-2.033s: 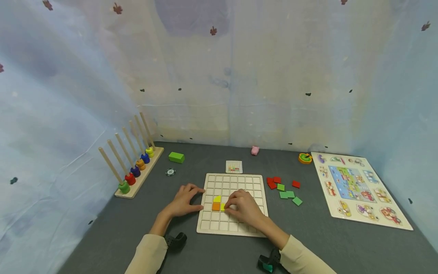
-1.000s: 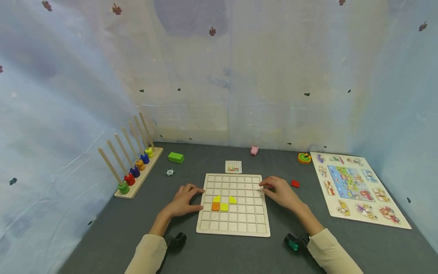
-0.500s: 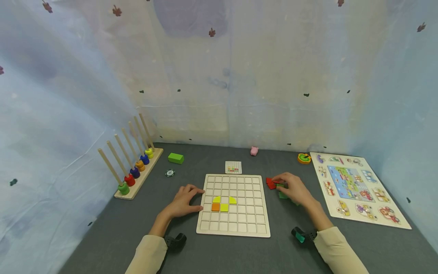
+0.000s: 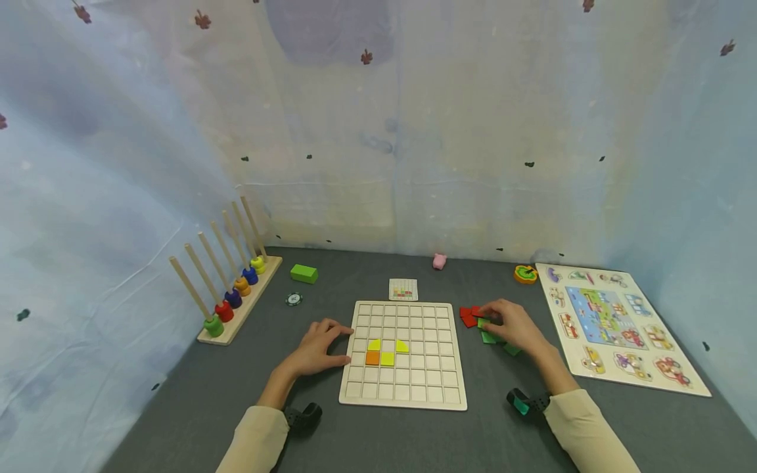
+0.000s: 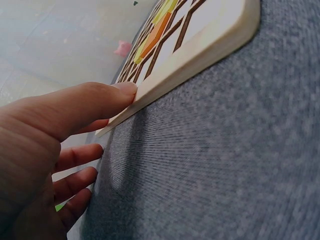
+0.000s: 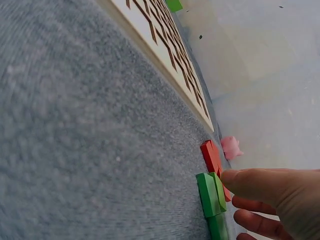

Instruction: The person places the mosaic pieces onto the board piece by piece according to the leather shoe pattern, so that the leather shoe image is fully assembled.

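A pale wooden grid board [image 4: 416, 394] lies in the middle of the table, with an orange square tile [image 4: 372, 358], a yellow square tile [image 4: 387, 359] and two yellow tiles with cut corners [image 4: 403, 346] in its cells. My left hand [image 4: 316, 348] rests at the board's left edge; in the left wrist view its thumb [image 5: 112, 97] touches the rim. To the right of the board, my right hand [image 4: 514, 325] reaches over loose tiles, index fingertip at a red tile [image 4: 469, 321], thumb by a light green tile [image 6: 218, 192]. Thumb and index are spread apart. Darker green tiles [image 4: 488, 337] lie partly under this hand.
A small pattern card [image 4: 403, 289] lies behind the board. Left are a peg stacker [image 4: 251, 299] with coloured rings, a green block [image 4: 304, 273] and a poker chip [image 4: 294, 298]. A pink pig [image 4: 439, 261], a round orange-green toy [image 4: 525, 274] and a picture puzzle [image 4: 641, 374] stand further right.
My right hand has left the yellow tiles on the board and moved right to the loose red and green tiles. My left hand has stayed at the board's edge.
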Motion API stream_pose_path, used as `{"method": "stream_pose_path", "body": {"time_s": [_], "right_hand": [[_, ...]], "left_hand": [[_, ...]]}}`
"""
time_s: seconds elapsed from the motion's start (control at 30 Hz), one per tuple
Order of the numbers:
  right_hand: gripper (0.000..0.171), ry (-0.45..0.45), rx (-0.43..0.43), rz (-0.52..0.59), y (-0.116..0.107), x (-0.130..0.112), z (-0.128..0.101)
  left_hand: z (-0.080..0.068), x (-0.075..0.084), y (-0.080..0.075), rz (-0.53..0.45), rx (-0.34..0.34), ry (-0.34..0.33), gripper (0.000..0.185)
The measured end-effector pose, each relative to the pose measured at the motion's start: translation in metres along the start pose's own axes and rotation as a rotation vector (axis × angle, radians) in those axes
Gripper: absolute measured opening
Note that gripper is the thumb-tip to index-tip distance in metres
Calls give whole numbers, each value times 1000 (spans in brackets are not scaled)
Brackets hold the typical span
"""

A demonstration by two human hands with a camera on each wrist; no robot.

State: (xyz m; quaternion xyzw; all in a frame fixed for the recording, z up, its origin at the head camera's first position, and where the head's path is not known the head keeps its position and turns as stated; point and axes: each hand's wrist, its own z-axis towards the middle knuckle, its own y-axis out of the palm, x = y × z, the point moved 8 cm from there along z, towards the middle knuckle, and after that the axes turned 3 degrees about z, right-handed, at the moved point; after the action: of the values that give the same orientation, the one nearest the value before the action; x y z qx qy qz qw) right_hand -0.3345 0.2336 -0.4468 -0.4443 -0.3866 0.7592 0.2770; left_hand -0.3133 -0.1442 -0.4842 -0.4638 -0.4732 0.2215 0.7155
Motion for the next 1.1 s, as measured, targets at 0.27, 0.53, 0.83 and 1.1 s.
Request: {"method": "stream_pose_path", "body": {"time_s": [0.27, 0.53, 0.83, 1.1], "right_hand": [[24, 10, -18, -2, 1, 3, -1], [17, -7, -96, 88, 0, 4, -7], [23, -62, -151, 95, 1, -1, -11], [23, -117, -87, 123, 15, -30, -5]], "left_hand": [[-1, 3, -3, -3, 2, 2, 53], [0, 4, -5, 8, -32, -40, 52], [0, 4, -5, 12, -24, -30, 53], [1, 5, -5, 6, -40, -47, 53]]}}
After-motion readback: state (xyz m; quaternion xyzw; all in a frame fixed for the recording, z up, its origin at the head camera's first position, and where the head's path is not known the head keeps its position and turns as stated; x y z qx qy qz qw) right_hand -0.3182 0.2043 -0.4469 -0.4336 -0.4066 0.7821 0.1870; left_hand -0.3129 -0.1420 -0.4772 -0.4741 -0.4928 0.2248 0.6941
